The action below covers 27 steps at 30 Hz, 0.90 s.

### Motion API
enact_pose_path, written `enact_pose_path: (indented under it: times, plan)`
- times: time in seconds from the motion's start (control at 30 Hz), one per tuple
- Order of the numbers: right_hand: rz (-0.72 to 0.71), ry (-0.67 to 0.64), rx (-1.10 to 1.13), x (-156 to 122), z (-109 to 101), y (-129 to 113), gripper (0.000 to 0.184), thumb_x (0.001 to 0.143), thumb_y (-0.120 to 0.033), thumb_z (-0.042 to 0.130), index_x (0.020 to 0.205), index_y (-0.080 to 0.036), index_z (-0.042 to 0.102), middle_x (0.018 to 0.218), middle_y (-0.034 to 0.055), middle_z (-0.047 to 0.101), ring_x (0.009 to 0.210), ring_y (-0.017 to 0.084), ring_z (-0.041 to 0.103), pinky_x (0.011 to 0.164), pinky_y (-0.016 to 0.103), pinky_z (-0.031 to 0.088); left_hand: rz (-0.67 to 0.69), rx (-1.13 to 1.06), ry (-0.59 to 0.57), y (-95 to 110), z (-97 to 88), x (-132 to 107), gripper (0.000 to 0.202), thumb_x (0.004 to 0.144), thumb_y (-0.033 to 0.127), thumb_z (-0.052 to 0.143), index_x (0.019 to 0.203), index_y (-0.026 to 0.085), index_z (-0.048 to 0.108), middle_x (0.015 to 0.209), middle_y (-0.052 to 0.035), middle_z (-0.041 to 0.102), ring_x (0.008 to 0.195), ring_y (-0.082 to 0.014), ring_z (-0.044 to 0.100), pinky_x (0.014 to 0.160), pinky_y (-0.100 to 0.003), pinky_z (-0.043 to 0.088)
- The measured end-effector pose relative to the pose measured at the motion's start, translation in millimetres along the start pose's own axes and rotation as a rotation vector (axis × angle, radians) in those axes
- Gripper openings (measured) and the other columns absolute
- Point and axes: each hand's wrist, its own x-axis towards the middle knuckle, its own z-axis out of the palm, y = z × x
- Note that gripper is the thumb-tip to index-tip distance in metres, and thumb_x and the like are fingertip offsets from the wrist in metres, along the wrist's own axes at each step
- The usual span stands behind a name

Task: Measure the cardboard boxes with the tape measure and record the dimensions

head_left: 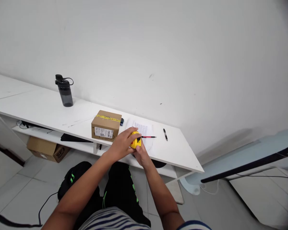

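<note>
A yellow tape measure [135, 140] with black and red marks is held between my two hands, just over the front edge of the white shelf top. Fingers of my left hand [122, 142] wrap its left side and top. My right hand [142, 154] grips it from below and the right. A red and black pen [150, 137] shows just beyond the hands, over a printed sheet [145, 128] in a clear sleeve. To the left of my hands sits a taped cardboard box [106, 125] with a white label; a small dark object [122, 121] pokes out behind it.
A dark water bottle [66, 94] stands upright farther left, near the wall. On the right part of the top lies a black pen [165, 134]. An open-flapped carton [46, 149] is under the shelf. A tall pale-blue appliance [244, 155] stands beyond the right end.
</note>
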Motion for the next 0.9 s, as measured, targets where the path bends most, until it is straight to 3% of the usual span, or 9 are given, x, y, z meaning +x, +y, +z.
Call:
enact_pose_path:
  times: [0.1,0.27,0.37,0.43,0.53,0.67,0.77,0.83,0.9]
  plan:
    - [0.037,0.116,0.083,6.7,24.0,3.0,0.066,0.078,-0.062,0.059,0.136,-0.035,0.045,0.128,0.0050,0.059,0.111,0.026,0.061,0.081,0.039,0.056,0.063,0.097,-0.041,-2.9,-7.3,-4.8,0.060,0.080,0.011,0.061,0.136,0.027,0.045,0.148,-0.0102,0.045,0.143,-0.0290,0.037,0.115,-0.049,0.037]
    - [0.010,0.154,0.112,12.9,34.0,1.3,0.049,0.078,-0.053,0.060,0.121,-0.032,0.052,0.114,0.0022,0.064,0.104,0.023,0.063,0.080,0.035,0.056,0.102,0.059,-0.053,-11.8,-11.2,-22.0,0.088,0.083,0.011,0.061,0.153,0.030,0.012,0.151,-0.0111,0.042,0.145,-0.0276,0.033,0.113,-0.049,0.040]
    - [0.008,0.201,0.052,15.4,36.6,1.9,0.048,0.081,-0.063,0.055,0.116,-0.030,0.053,0.116,0.0033,0.064,0.107,0.024,0.062,0.084,0.036,0.055,0.132,0.039,-0.040,-14.3,-13.7,-28.8,0.089,0.086,0.016,0.061,0.154,0.033,0.006,0.152,-0.0105,0.042,0.146,-0.0272,0.032,0.114,-0.048,0.040]
    - [0.062,0.175,0.029,16.7,37.0,4.9,0.060,0.081,-0.076,0.045,0.119,-0.030,0.054,0.117,0.0054,0.065,0.108,0.025,0.063,0.081,0.038,0.055,0.126,0.000,-0.020,-13.8,-16.2,-30.4,0.087,0.087,0.023,0.063,0.153,0.034,0.008,0.152,-0.0099,0.043,0.145,-0.0273,0.033,0.114,-0.047,0.039]
    - [0.175,0.053,0.080,18.6,36.9,13.1,0.076,0.071,-0.089,0.042,0.114,-0.029,0.060,0.106,0.0078,0.069,0.098,0.028,0.067,0.073,0.040,0.056,0.019,-0.090,0.029,-11.1,-19.9,-30.0,0.100,0.078,0.045,0.073,0.153,0.034,0.008,0.146,-0.0118,0.050,0.136,-0.0293,0.047,0.111,-0.047,0.042]
    - [0.154,0.020,0.123,36.3,41.8,15.9,0.063,0.066,-0.079,0.064,0.103,-0.027,0.064,0.095,0.0065,0.071,0.086,0.026,0.068,0.068,0.038,0.056,-0.102,-0.055,0.128,-19.6,-30.7,-28.3,0.117,0.067,0.063,0.074,0.154,0.029,0.002,0.140,-0.0174,0.054,0.136,-0.0340,0.046,0.113,-0.056,0.034]
    - [0.038,0.112,-0.022,77.5,49.6,-0.7,0.053,0.075,-0.068,0.065,0.100,-0.022,0.063,0.091,0.0068,0.069,0.078,0.021,0.065,0.068,0.034,0.054,-0.324,0.105,0.323,-47.0,-50.9,-29.9,0.111,0.070,0.063,0.072,0.154,0.025,0.010,0.151,-0.0197,0.040,0.147,-0.0373,0.025,0.116,-0.060,0.025]
    - [-0.075,0.188,-0.211,117.5,55.7,-13.9,0.052,0.070,-0.062,0.071,0.099,-0.020,0.060,0.090,0.0054,0.068,0.078,0.019,0.063,0.068,0.032,0.052,-0.530,0.204,0.490,-73.9,-64.7,-32.9,0.100,0.072,0.060,0.072,0.151,0.022,0.023,0.154,-0.0193,0.034,0.150,-0.0391,0.013,0.117,-0.063,0.019]
    - [-0.186,0.185,-0.457,159.1,63.2,-19.6,0.052,0.063,-0.056,0.079,0.095,-0.020,0.058,0.090,0.0026,0.066,0.080,0.018,0.061,0.071,0.030,0.051,-0.752,0.150,0.571,-101.7,-71.3,-37.3,0.091,0.072,0.056,0.073,0.146,0.020,0.033,0.151,-0.0199,0.039,0.148,-0.0407,0.017,0.115,-0.064,0.021]
